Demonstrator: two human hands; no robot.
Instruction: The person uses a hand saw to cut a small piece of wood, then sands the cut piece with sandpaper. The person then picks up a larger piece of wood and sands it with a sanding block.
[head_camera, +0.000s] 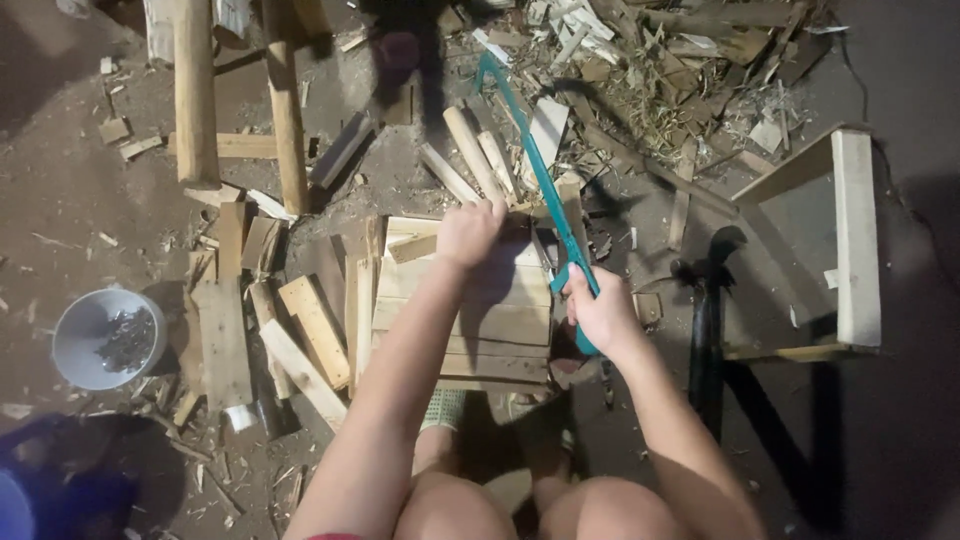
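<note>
- Slatted wooden panel (470, 325) lies flat on the dirt floor in front of the person's knees, its boards running left to right.
- Teal handsaw (540, 175) has its long axis running from the handle near the panel's right edge up and to the left, tip pointing away from the person, blade crossing the panel's far right corner.
- Right hand (600, 315) is closed tight around the saw's handle.
- Left hand (470, 232) presses on the panel's far edge, fingers curled over a small strip of wood (412, 248); how firmly it clamps I cannot tell.
- White bucket (108, 338) sits well to the left, among loose planks (225, 340).
</note>
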